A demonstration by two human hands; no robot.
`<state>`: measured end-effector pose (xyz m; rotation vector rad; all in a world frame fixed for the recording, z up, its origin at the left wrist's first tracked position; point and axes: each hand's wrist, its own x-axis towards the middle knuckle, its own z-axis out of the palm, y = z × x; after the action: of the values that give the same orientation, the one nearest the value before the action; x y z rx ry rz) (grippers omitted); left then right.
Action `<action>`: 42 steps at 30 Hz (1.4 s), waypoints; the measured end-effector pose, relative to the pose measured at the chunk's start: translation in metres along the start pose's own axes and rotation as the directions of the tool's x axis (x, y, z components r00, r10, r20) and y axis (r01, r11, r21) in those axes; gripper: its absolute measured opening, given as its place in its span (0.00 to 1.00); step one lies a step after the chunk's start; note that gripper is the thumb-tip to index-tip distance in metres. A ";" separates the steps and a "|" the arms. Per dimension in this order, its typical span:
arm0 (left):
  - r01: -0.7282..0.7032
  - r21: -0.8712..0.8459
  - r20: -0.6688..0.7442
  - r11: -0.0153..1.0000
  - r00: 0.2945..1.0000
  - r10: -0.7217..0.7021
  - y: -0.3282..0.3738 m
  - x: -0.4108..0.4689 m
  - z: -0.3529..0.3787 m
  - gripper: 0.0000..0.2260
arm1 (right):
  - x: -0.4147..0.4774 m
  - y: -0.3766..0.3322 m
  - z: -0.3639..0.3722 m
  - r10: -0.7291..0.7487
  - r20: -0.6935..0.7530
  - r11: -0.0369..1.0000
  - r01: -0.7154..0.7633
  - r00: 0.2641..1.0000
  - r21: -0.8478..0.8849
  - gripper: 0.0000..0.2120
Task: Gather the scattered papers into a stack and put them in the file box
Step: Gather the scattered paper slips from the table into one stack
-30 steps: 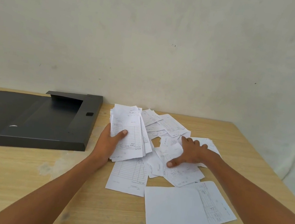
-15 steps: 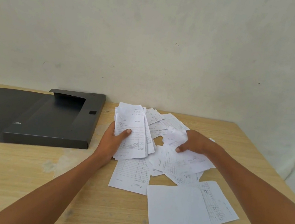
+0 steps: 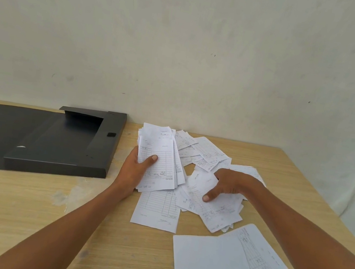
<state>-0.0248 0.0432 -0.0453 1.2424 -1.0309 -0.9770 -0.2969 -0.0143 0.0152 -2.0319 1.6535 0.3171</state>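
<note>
Right hand [image 3: 231, 185] drops onto loose sheets [image 3: 213, 206], pinching or pressing, can't tell; at nine o'clock my left hand [image 3: 135, 169] clutches the stack [image 3: 160, 162], awaiting more.

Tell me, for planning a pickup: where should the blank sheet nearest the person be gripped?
Probably its left edge, from the left: the blank sheet lies flat, that edge free on bare table, its right overlapping a printed sheet.
</note>
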 end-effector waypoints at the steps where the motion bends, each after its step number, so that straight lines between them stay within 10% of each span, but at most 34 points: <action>1: 0.002 -0.001 0.002 1.000 1.000 -0.002 0.001 0.000 0.000 0.15 | 0.000 0.000 -0.001 -0.007 -0.015 1.000 0.007 1.000 0.029 0.40; 9: 0.190 -0.012 0.067 0.982 0.980 -0.188 0.008 0.010 -0.005 0.16 | -0.020 0.003 -0.041 -0.005 -0.505 0.917 0.205 0.863 0.342 0.16; 14: 0.219 -0.065 0.102 0.974 0.972 -0.211 0.018 0.013 -0.009 0.15 | -0.036 -0.030 -0.069 0.123 -0.413 0.238 0.377 0.902 0.895 0.18; 17: 0.228 -0.146 0.154 0.963 0.967 -0.205 0.024 0.009 -0.009 0.14 | -0.032 -0.060 -0.051 0.030 -0.285 0.061 0.283 0.958 0.957 0.18; 28: 0.218 -0.126 0.338 0.968 0.927 -0.165 0.045 -0.001 -0.006 0.19 | -0.006 -0.119 0.014 0.120 -0.431 0.454 0.336 0.894 0.825 0.23; 33: 0.162 0.072 0.193 0.984 0.966 -0.173 0.043 0.016 -0.015 0.20 | -0.011 -0.099 0.007 -0.010 -0.408 0.580 0.337 0.913 0.742 0.30; 38: 0.255 -0.038 0.061 0.966 0.966 -0.252 0.033 0.023 -0.021 0.18 | -0.017 -0.046 0.007 0.026 -0.310 0.979 0.039 0.950 0.201 0.37; 42: 0.291 0.046 0.011 0.956 0.956 -0.292 0.022 0.024 -0.013 0.20 | -0.020 -0.024 0.016 0.168 -0.117 0.979 -0.179 0.979 -0.096 0.64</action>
<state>-0.0056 0.0254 -0.0219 1.4529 -0.9010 -1.1979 -0.2763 0.0140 0.0166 -2.0155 1.9241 0.3681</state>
